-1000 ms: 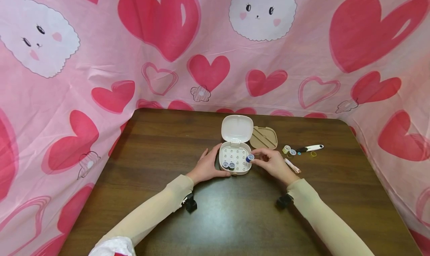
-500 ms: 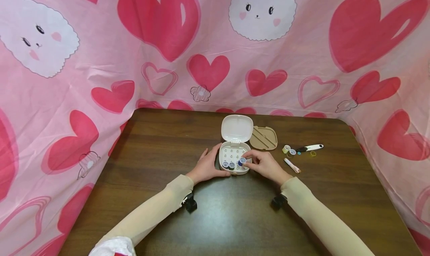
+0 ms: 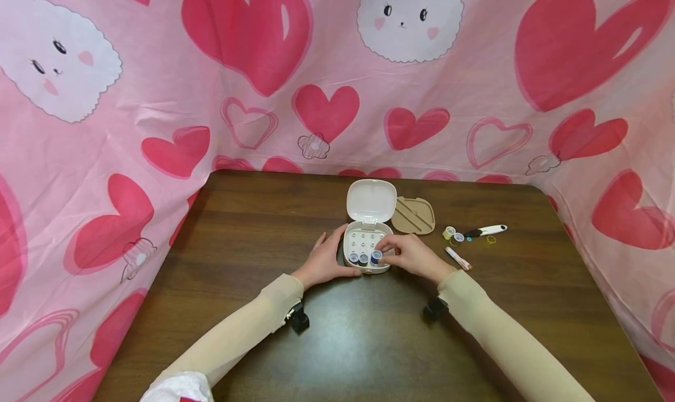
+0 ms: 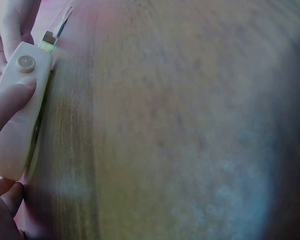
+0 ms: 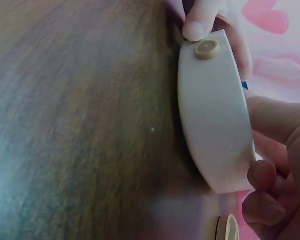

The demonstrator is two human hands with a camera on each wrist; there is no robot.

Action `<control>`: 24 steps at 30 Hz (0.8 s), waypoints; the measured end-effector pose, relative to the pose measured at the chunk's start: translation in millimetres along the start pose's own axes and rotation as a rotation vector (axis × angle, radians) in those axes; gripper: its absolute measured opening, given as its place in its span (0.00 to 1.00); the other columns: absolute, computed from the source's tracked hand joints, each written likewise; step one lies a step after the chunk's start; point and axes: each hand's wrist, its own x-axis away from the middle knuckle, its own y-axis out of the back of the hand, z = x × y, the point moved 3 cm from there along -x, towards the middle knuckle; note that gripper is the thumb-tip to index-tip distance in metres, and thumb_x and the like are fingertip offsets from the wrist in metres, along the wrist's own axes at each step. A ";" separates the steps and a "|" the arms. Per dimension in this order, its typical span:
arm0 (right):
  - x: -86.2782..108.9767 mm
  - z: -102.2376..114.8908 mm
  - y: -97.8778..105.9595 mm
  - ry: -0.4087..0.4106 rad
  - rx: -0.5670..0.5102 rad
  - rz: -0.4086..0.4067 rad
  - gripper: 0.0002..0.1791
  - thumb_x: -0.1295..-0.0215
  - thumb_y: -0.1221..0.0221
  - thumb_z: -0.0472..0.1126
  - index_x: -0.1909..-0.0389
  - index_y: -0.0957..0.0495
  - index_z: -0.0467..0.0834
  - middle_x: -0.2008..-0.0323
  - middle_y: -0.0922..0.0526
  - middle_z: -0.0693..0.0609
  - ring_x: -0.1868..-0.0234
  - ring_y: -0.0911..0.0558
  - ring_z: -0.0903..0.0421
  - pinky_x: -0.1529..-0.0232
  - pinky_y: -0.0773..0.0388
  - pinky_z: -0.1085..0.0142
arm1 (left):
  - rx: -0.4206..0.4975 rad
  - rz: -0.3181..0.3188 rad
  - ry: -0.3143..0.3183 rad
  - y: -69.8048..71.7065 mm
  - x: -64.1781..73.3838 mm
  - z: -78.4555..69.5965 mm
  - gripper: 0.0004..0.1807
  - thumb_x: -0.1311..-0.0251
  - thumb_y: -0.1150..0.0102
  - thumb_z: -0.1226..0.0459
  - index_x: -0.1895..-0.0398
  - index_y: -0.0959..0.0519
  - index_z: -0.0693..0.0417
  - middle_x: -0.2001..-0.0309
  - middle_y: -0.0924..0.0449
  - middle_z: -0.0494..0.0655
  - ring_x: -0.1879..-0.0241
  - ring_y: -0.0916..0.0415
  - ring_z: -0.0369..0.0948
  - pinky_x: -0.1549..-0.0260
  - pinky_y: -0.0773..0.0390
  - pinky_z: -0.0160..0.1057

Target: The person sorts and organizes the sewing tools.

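Note:
A small white sewing box (image 3: 366,238) stands on the table with its lid (image 3: 371,200) swung back. Pegs in rows line its inside. My left hand (image 3: 327,262) grips the box's left side, its thumb on the front wall beside the tan button (image 4: 26,63). Between thumb and fingers, my right hand (image 3: 413,255) pinches a blue thread spool (image 3: 376,257) over the front row of pegs. Two dark spools (image 3: 358,259) sit side by side at the front left of the box. From the right wrist, the box's front wall (image 5: 212,105) hides most of the inside.
A tan tray (image 3: 413,215) lies behind the box to the right. Farther right are a yellow spool (image 3: 449,232), a pale blue spool (image 3: 459,238), a black-and-white handled tool (image 3: 487,231), a yellow ring (image 3: 491,239) and a slim whitish piece (image 3: 457,258).
My right hand has moved left with the blue spool, from the box's right rim to the front row, beside the dark spools. My left hand keeps its hold.

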 end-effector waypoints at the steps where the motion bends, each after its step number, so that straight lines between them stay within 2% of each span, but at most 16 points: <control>1: -0.4 0.3 -0.1 -0.007 0.001 0.011 0.09 0.36 0.29 0.37 0.55 0.15 0.44 0.60 0.09 0.51 0.67 0.19 0.63 0.68 0.25 0.69 | -0.002 -0.001 -0.002 -0.3 0.0 0.2 0.65 0.53 0.18 0.45 0.17 0.48 0.53 0.21 0.39 0.50 0.25 0.36 0.45 0.20 0.59 0.54; 4: -1.9 1.0 -0.9 -0.027 0.027 0.034 0.09 0.35 0.29 0.38 0.56 0.15 0.45 0.60 0.09 0.53 0.60 0.14 0.61 0.63 0.22 0.68 | -0.005 -0.002 -0.005 -0.8 0.4 0.9 0.65 0.54 0.17 0.45 0.17 0.48 0.54 0.21 0.38 0.51 0.25 0.36 0.45 0.20 0.58 0.54; 8: -4.5 2.8 -1.0 -0.054 0.081 0.050 0.09 0.36 0.28 0.41 0.56 0.15 0.48 0.61 0.09 0.55 0.58 0.13 0.60 0.58 0.22 0.64 | -0.001 -0.004 -0.006 -1.0 0.1 1.4 0.65 0.54 0.17 0.46 0.17 0.48 0.54 0.21 0.38 0.51 0.25 0.36 0.45 0.20 0.59 0.54; 17: -8.5 4.5 1.8 -0.080 0.172 0.044 0.09 0.37 0.27 0.44 0.56 0.14 0.54 0.61 0.10 0.57 0.65 0.21 0.58 0.61 0.28 0.60 | 0.025 -0.009 -0.001 1.0 -1.6 1.2 0.66 0.54 0.17 0.45 0.17 0.49 0.54 0.21 0.38 0.51 0.25 0.35 0.47 0.20 0.59 0.54; 24: -10.2 5.5 1.3 -0.037 0.235 0.030 0.10 0.39 0.25 0.43 0.58 0.13 0.52 0.56 0.13 0.55 0.59 0.20 0.54 0.55 0.23 0.54 | 0.019 0.005 0.001 0.6 -2.2 1.5 0.66 0.53 0.18 0.45 0.17 0.49 0.53 0.21 0.38 0.50 0.25 0.35 0.47 0.20 0.60 0.54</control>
